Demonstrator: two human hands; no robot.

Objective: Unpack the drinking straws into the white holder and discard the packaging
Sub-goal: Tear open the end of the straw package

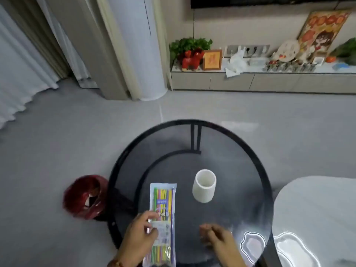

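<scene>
On the round dark glass table, a sealed clear packet of drinking straws lies flat and lengthwise with its many-coloured straws inside, while the white holder stands upright just to its right, apart from it, its inside showing nothing but white. The left hand pinches the packet's left edge near the label between thumb and fingers, and the right hand hovers loosely curled over the glass, grasping nothing. Beside the table on the grey floor sits a bin with a red liner, with something pale inside that cannot be made out.
</scene>
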